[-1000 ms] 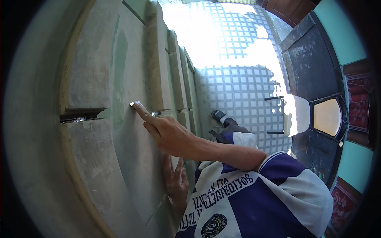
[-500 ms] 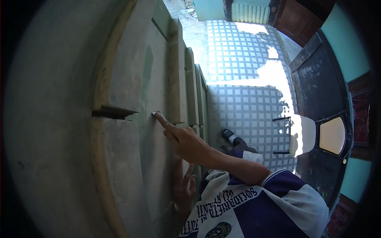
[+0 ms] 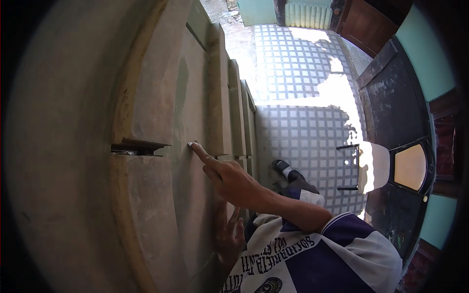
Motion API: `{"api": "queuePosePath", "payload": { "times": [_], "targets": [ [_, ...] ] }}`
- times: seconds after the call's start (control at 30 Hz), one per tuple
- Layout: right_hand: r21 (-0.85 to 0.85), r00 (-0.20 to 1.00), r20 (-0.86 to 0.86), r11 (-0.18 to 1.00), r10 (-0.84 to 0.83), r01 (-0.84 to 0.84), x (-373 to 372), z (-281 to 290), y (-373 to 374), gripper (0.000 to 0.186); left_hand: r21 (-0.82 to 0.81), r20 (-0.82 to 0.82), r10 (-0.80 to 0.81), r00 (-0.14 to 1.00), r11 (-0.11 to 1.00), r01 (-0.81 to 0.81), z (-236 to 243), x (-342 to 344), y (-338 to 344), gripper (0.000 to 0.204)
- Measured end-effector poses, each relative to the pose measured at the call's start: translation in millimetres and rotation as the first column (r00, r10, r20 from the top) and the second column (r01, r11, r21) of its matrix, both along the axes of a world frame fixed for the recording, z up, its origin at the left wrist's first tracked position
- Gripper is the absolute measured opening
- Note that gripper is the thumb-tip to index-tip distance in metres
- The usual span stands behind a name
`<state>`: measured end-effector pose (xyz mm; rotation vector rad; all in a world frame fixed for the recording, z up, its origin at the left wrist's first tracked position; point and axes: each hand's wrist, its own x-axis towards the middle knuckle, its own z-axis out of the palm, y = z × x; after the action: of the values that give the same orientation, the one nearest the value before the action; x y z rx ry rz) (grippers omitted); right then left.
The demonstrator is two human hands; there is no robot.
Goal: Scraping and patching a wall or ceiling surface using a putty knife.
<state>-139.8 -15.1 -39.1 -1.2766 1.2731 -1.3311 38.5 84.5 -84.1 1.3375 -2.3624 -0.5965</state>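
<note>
Small metal tool (image 3: 190,144) sits against the green-streaked panel (image 3: 181,95), near the dark slot (image 3: 137,148), under the right hand's (image 3: 232,180) extended index finger; remaining fingers curl, grip underneath hidden. Left hand (image 3: 227,239) is lower, fingers spread. Versus one second ago: panel farther right in view, tool still near slot; work area apparently unchanged.

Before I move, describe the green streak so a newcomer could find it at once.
On the panelled surface filling the picture's left side, find the right hand, its index finger extended. Just above and left of that finger's tip, the green streak runs upward, long and narrow. Its greener colour sets it apart from the greyer surface around it.
</note>
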Motion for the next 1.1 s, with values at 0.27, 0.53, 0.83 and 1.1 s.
{"api": "queuePosePath", "payload": {
  "times": [0.27,0.53,0.83,1.1],
  "targets": [
    [0.017,0.999,-0.018,0.999,0.038,-0.038,-7,0,-1,0.057,-0.016,-0.019,-0.034,0.999,0.999,0.034,-2,-1,-3,0.039],
    [0.075,0.999,-0.026,0.996,0.043,-0.041,-2,0,1,0.060,-0.010,-0.017,-0.009,1.000,1.000,0.008,-1,-2,0,0.036],
    [0.041,0.995,-0.020,0.994,-0.100,0.101,-8,10,-33,0.057,0.023,-0.077,-0.021,0.997,0.999,0.022,-3,-4,-2,0.037],
    [0.132,0.999,0.041,0.991,-0.036,0.030,-6,1,-16,0.054,0.003,-0.055,-0.004,0.998,1.000,0.004,-3,3,0,0.040]
  ]
}}
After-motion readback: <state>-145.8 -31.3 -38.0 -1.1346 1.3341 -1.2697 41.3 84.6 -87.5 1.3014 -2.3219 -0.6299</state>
